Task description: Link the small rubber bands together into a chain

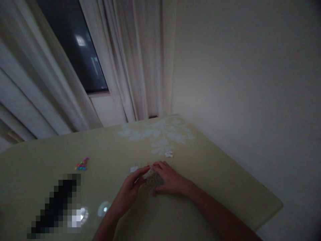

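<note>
A small patterned packet or card [153, 179] lies on the pale green table [215, 167], and both hands meet on it. My right hand [170, 180] lies over its right side with fingers curled around it. My left hand [130, 192] pinches its left edge with thumb and fingertips. What the item is stays unclear in the dim light.
A small white scrap [169, 154] and another pale piece [134, 169] lie just beyond the hands. A bunch of small bright coloured bits [82, 164] sits to the left. A pixelated dark object [55, 207] lies near left. Curtains [130, 60] and wall lie behind.
</note>
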`<state>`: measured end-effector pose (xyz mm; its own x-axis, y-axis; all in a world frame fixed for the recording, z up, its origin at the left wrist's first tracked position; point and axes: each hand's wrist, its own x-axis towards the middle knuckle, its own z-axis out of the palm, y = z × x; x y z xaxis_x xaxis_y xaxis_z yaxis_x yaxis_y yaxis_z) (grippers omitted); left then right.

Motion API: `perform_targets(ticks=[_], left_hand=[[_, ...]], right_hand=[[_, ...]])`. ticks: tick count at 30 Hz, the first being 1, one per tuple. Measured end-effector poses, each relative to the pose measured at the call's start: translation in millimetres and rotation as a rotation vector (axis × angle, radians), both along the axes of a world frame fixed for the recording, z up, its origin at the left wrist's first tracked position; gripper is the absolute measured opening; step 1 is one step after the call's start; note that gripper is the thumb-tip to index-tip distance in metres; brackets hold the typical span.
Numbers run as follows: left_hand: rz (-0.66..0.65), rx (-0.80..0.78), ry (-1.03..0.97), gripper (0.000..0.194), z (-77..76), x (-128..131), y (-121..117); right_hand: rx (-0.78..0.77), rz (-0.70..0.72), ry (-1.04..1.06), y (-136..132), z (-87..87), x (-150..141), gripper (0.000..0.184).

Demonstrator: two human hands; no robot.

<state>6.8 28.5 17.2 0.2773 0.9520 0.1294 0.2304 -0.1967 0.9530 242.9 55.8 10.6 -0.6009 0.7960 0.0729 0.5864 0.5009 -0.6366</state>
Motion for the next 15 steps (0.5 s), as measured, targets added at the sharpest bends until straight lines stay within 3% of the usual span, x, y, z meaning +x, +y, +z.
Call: perform_targets(ticks=[5,11,15], left_hand=[[0.131,0.012,0.268,0.04,-3.0,-14,2],[0.038,0.088,0.364,0.049,-5.8,-11,-5],[0.086,0.127,0.405,0.031,-3.0,-13,-2]], right_hand=[[0.08,0.002,-0.053,4,-9.2,-13,0.105],[0.148,0.138,-0.037,7,-4.7,-17,0.065],[0.11,0.148,-0.032,5,1.4,-12,0.055]])
